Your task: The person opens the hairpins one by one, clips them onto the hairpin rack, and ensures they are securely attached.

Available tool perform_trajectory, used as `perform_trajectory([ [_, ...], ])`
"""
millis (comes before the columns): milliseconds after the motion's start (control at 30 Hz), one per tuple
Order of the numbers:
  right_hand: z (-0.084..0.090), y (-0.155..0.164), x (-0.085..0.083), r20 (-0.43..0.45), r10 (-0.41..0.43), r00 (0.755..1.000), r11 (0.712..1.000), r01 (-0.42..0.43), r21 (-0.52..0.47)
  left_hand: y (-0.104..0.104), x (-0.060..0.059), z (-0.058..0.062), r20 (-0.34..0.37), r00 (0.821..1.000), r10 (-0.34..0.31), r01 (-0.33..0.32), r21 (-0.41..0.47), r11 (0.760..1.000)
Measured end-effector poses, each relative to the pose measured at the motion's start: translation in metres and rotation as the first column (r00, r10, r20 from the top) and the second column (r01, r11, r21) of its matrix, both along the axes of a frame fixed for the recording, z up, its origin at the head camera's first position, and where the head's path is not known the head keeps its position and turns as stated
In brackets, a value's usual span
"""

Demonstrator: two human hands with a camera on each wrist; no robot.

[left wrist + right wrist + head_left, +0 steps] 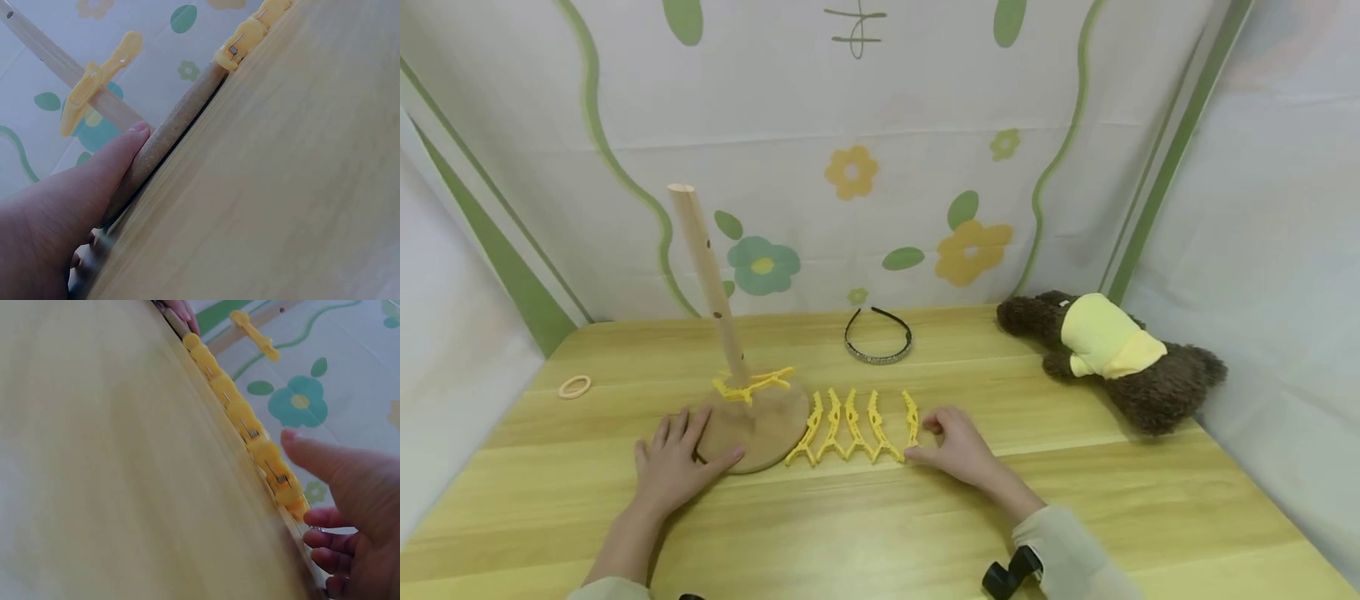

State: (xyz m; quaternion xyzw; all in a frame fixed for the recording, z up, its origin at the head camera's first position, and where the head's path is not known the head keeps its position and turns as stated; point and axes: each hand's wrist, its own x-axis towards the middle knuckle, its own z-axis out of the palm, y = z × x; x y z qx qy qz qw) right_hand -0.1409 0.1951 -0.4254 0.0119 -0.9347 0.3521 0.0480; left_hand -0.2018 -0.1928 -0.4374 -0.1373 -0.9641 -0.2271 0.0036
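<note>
My left hand rests at the left edge of a round wooden base, fingers spread and thumb lying on its top. A wooden post rises from this base, with a yellow hair clip across its lower part. Several more yellow hair clips lie in a row on the table, right of the base. Beside the rightmost clip is my right hand, thumb and fingers apart, fingers loosely bent. In the right wrist view, fingertips are close to the nearest clip; contact is unclear.
A black headband with a glittery band lies behind the clips. At the far left is a pale ring. A dark brown plush toy in a yellow shirt lies at the right. Patterned cloth hangs behind the wooden table.
</note>
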Motion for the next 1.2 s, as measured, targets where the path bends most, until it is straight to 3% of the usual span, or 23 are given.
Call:
perform_trajectory([
  [133, 0.0, -0.003, 0.001, 0.014, 0.018, 1.0, 1.0, -0.018, 0.023, -0.001, 0.003, 0.003, 0.009, 1.0, 0.002, -0.002, 0.016, 1.0],
  [333, 0.0, 0.006, -0.002, 0.022, 0.07, 0.997, 0.995, -0.069, -0.07, -0.002, 0.003, 0.002, 0.004, 1.0, 0.009, -0.009, 0.005, 1.0],
  [467, 0.001, 0.009, -0.002, 0.025, 0.062, 0.998, 0.992, -0.059, -0.11, -0.003, 0.003, 0.002, 0.006, 1.0, 0.012, -0.012, 0.005, 1.0],
  [767, -0.002, -0.001, 0.004, 0.005, -0.042, 0.999, 0.997, 0.042, 0.07, -0.003, 0.003, 0.002, 0.014, 1.0, 0.009, -0.009, 0.009, 1.0],
  [1200, 0.002, 0.014, 0.003, 0.015, -0.061, 0.998, 0.998, 0.06, 0.034, 0.0, 0.0, 0.004, 0.01, 1.0, 0.01, -0.01, 0.0, 1.0],
])
